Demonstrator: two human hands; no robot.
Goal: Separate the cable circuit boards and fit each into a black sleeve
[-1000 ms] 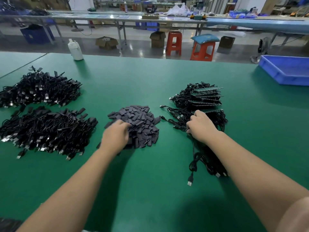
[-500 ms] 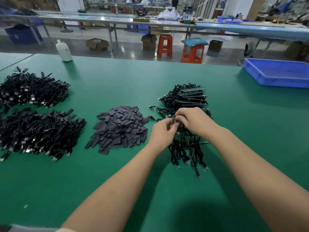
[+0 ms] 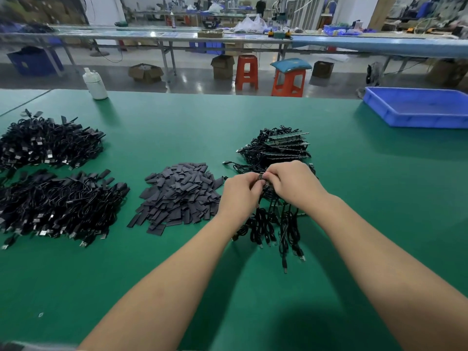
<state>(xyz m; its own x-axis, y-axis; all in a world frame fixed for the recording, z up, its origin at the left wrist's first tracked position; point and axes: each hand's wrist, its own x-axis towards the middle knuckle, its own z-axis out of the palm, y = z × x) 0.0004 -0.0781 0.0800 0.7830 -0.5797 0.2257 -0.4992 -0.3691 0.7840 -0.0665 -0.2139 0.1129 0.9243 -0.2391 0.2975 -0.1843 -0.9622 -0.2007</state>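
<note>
My left hand (image 3: 240,195) and my right hand (image 3: 295,182) meet above the green table, both pinching a strip of small circuit boards (image 3: 263,179) between their fingertips. Black cables (image 3: 278,229) hang from the strip down onto the table. Behind my hands lies a stack of joined board strips with cables (image 3: 281,145). Left of my hands sits a heap of flat black sleeves (image 3: 177,196). Whether my left hand also holds a sleeve is hidden.
Two heaps of black cables lie at the left, one far (image 3: 48,143), one near (image 3: 58,203). A white bottle (image 3: 95,84) stands at the table's far edge. A blue tray (image 3: 417,107) sits at the far right. Bare green table (image 3: 228,287) lies toward me.
My left hand left the sleeve heap and joined my right hand. My right hand lifted a board strip with its cables off the pile; both hands now pinch it.
</note>
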